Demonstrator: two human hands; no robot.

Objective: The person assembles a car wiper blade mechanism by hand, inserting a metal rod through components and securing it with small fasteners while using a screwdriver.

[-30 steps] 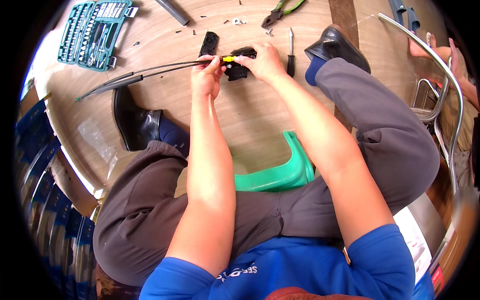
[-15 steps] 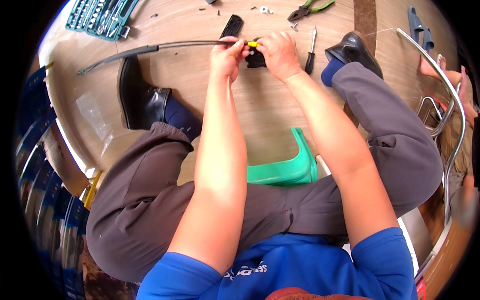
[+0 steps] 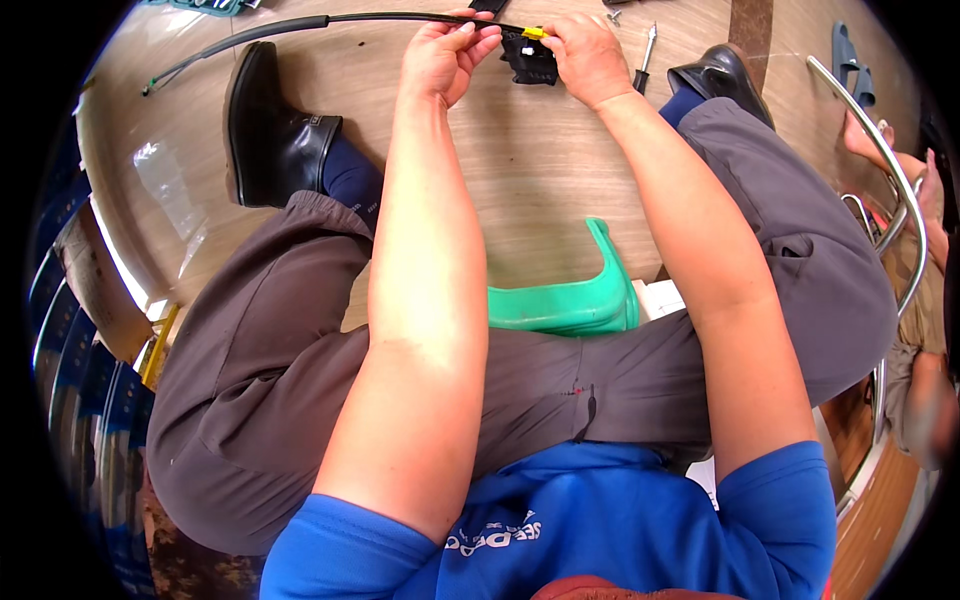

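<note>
A long black cable (image 3: 390, 16) arcs from the far left toward my hands, with a thicker sleeve (image 3: 275, 32) along part of it. My left hand (image 3: 443, 58) has its thumb and fingers curled round the cable. At the cable's right end sits a bright yellow piece (image 3: 535, 33), pinched by the fingertips of my right hand (image 3: 590, 60). Just beneath, a black part with an uneven outline (image 3: 530, 62) shows between my hands; whether it hangs from the cable or lies on the floor I cannot tell.
A screwdriver (image 3: 645, 65) lies right of my right hand. A green plastic stool (image 3: 570, 305) stands between my legs. A clear plastic bag (image 3: 170, 190) is on the left floor. A bent metal tube frame (image 3: 915, 230) and another person's foot (image 3: 870, 140) are at right.
The view has shifted, so the floor things sit higher and the tool case is mostly cut off. My hands stay on the cable and yellow piece, slightly farther apart.
</note>
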